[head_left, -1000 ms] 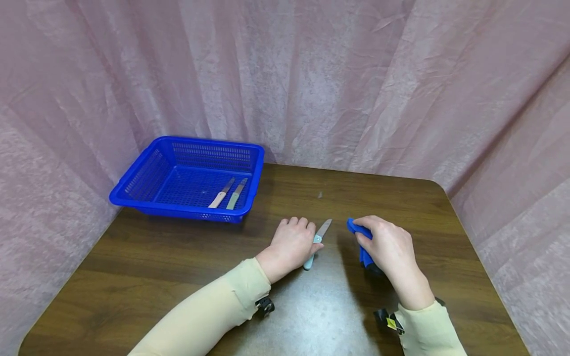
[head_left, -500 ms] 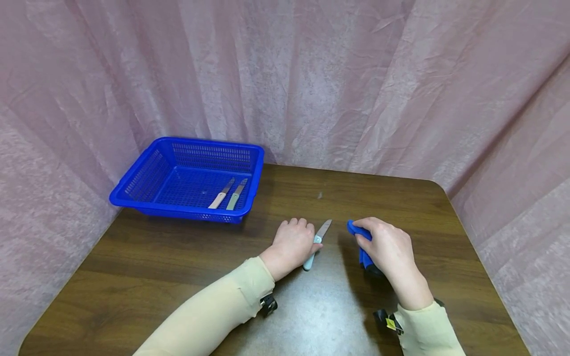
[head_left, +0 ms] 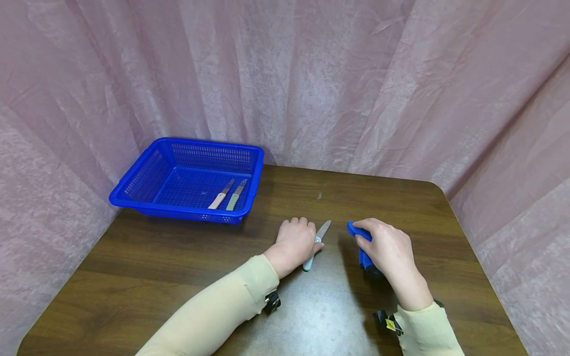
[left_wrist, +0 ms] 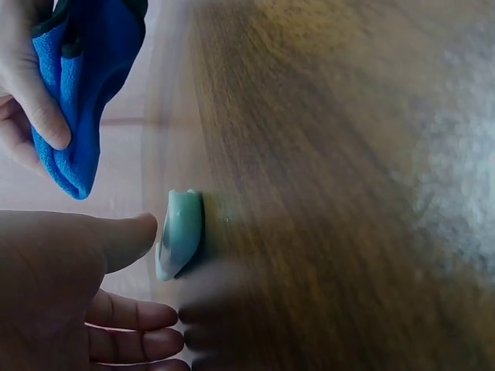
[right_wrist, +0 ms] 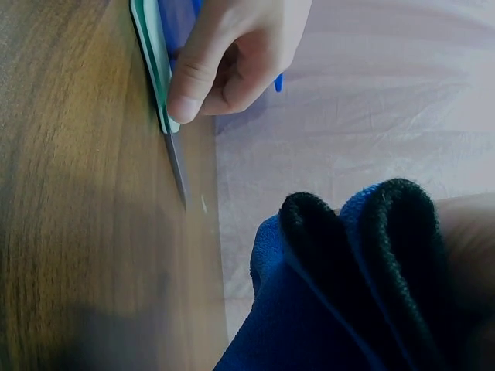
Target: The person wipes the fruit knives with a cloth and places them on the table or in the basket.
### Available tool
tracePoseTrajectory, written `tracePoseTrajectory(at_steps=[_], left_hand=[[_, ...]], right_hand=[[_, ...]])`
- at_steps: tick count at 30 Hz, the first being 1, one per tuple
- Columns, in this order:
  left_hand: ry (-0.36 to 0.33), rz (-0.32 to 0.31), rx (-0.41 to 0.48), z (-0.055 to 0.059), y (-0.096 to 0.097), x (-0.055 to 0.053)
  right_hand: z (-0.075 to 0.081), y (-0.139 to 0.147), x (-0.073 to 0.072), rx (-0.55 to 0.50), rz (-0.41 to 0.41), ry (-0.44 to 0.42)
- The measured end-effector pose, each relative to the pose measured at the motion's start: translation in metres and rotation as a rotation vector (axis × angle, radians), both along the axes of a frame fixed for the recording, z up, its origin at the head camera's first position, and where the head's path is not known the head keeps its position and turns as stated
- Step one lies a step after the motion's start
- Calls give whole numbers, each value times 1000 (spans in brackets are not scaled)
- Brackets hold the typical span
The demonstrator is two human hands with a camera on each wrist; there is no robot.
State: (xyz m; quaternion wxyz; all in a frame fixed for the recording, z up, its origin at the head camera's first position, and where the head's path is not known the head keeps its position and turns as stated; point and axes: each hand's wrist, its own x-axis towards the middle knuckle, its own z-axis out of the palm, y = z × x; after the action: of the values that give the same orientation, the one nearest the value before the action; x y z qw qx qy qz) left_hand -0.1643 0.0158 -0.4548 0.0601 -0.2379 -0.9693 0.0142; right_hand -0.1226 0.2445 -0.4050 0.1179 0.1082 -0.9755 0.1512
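From my station, I see the left hand [head_left: 296, 240] low over the counter [head_left: 133, 277], its thumb laid across the blue-green handle of a folding knife [head_left: 318, 240]. Part of that handle is hidden beneath the hand, while the blade points away past the thumb. The left wrist view shows me a gap between thumb and fingers; whether they pinch the handle or merely touch it, I cannot tell.

The right hand [head_left: 386, 247] pinches a folded blue cloth [left_wrist: 108, 62] with dark edging between thumb and fingers, above the counter and just right of the knife. The palm covers much of the cloth in my head view, and in the right wrist view its dark folds hide nearly all of that hand, leaving a blur at the edge.

Beyond and left of the left fingers, I have a blue basket [head_left: 178, 209]. Inside lie a pink-handled knife [head_left: 218, 200] and a green-handled knife [head_left: 233, 200], their lower ends cut off by its front rim. Both sleeves [head_left: 222, 301] run out of frame.
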Motion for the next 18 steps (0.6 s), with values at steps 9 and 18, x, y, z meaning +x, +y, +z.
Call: tracePoseTrajectory(at_steps=[9,18], left_hand=[[-13,-9,-9,-3,1,-2],[-14,-27,4,-2,-2,-2]], right_hand=[[0,0,1,-8,1,2],[0,0,1,-6,3,-2]])
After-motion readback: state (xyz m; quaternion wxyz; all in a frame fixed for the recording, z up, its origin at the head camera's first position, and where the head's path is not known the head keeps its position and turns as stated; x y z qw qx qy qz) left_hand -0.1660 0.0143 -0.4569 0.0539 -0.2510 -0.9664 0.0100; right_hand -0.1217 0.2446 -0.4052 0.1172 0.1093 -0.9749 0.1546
